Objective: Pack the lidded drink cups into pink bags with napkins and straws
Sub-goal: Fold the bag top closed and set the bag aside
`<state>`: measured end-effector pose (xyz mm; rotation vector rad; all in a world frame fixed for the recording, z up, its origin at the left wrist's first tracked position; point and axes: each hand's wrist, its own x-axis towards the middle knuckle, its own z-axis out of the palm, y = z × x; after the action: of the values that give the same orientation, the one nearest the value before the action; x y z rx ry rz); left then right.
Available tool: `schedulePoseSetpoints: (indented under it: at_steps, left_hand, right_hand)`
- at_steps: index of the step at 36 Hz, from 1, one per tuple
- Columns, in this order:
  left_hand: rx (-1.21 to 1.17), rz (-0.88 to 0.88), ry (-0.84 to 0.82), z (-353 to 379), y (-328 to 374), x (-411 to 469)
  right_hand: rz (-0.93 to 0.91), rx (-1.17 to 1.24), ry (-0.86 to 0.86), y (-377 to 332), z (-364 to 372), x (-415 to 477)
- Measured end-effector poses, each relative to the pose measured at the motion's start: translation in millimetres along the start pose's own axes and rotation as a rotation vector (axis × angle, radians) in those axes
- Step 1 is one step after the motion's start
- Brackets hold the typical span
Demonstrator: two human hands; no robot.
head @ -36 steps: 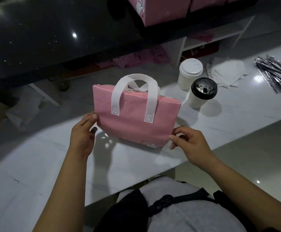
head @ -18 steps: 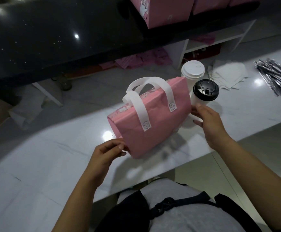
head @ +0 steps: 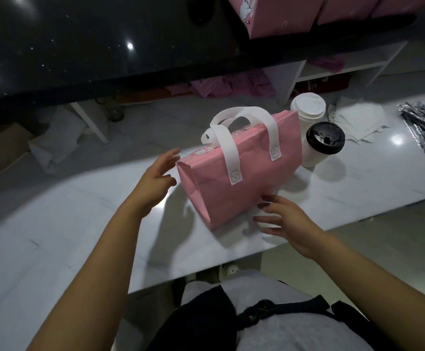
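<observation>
The pink bag (head: pixel 251 183) is standing slightly askew on the white counter (head: pixel 79 224); the left hand (head: pixel 159 173) is hovering just beside its left end, fingers spread wide, holding nothing; the right hand (head: pixel 286 221) is reaching in low at the near corner, fingers straight, empty; the white-lidded cup (head: pixel 307 108) and black-lidded cup (head: pixel 324 140) are sitting by the bag's right end; napkins (head: pixel 355 120) and straws (head: pixel 424 130) are lying farther right.

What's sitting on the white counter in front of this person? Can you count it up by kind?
Pink bag: 1
Cups: 2, white-lidded cup, black-lidded cup
Napkin pile: 1
Bundle of wrapped straws: 1
Total: 5
</observation>
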<state>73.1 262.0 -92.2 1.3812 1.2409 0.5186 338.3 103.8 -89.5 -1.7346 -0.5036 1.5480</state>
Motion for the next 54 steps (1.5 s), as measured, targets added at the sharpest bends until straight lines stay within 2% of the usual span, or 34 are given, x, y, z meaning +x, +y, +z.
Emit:
schedulePoseSetpoints:
  at_steps: [4, 9, 15, 21, 27, 34, 44, 54]
  left_hand:
    - [-0.022, 0.020, -0.044, 11, 2, -11]
    - [-0.046, 0.021, -0.015, 29, -9, -41]
    - [-0.154, -0.109, -0.063, 46, -23, -74]
    - [-0.236, -0.147, 0.162, 46, -36, -73]
    - [-0.429, -0.225, 0.027, 67, -30, -66]
    - [-0.544, -0.253, 0.047, 84, -19, -65]
    - [-0.548, -0.131, 0.023, 81, -2, -70]
    - [-0.553, 0.057, 0.163, 65, 25, -93]
  right_hand:
    - [-0.054, 0.036, 0.008, -16, 4, 8]
    - [-0.098, 0.119, 0.031, -28, 3, 20]
    - [-0.116, 0.179, 0.100, -21, 2, 23]
    - [-0.092, 0.153, 0.097, -4, -6, 25]
    - [-0.088, 0.084, 0.064, -2, 15, 24]
    - [-0.188, 0.144, 0.018, -7, 37, 17]
    - [-0.360, 0.168, -0.001, -8, 51, 8]
    - [-0.501, 0.130, -0.141, -36, 64, -17]
